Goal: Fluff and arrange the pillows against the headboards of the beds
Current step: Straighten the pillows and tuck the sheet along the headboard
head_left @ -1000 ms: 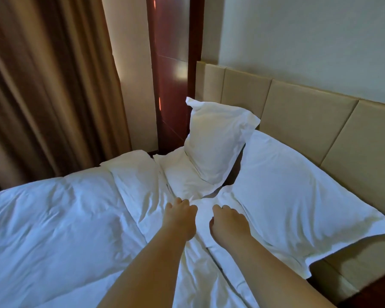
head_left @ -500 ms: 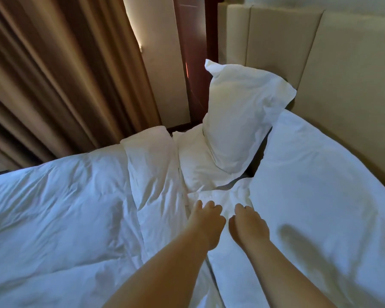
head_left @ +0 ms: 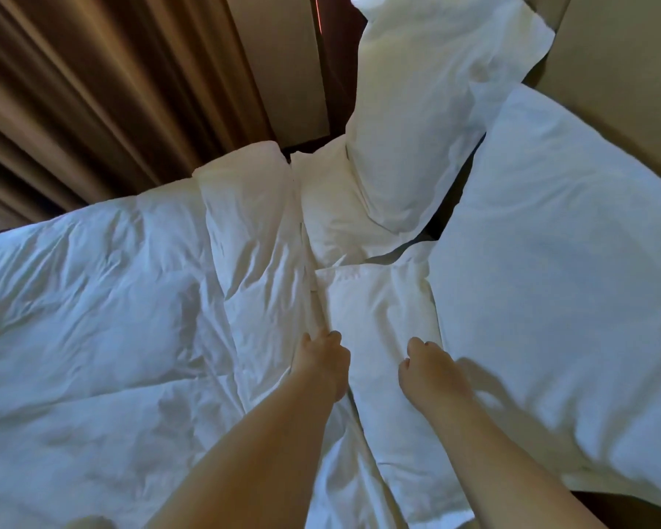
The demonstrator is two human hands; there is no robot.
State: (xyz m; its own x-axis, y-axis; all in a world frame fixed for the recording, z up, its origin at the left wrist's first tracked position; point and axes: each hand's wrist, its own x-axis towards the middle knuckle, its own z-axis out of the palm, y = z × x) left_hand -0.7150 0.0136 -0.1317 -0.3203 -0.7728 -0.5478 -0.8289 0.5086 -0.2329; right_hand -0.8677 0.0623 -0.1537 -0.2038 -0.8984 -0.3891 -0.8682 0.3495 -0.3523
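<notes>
Two white pillows lie at the head of the bed. The far pillow (head_left: 428, 108) stands tilted against the beige padded headboard (head_left: 626, 63). The near pillow (head_left: 569, 242) lies flatter, leaning on the headboard to my right. My left hand (head_left: 321, 362) has its fingers curled into the folded edge of the white duvet (head_left: 92, 299). A hand's width to its right, my right hand (head_left: 430, 372) is curled down on the white sheet (head_left: 378, 299), close to the near pillow's left edge. Its fingertips are hidden under the knuckles.
Brown curtains (head_left: 92, 89) hang along the far side of the bed. A dark wooden panel (head_left: 336, 70) stands in the corner behind the far pillow. A dark gap (head_left: 455, 200) shows between the two pillows.
The view has closed in on the bed and tipped down, so the wall is out of frame. My hands have spread apart on the bedding, the right one moving toward the near pillow.
</notes>
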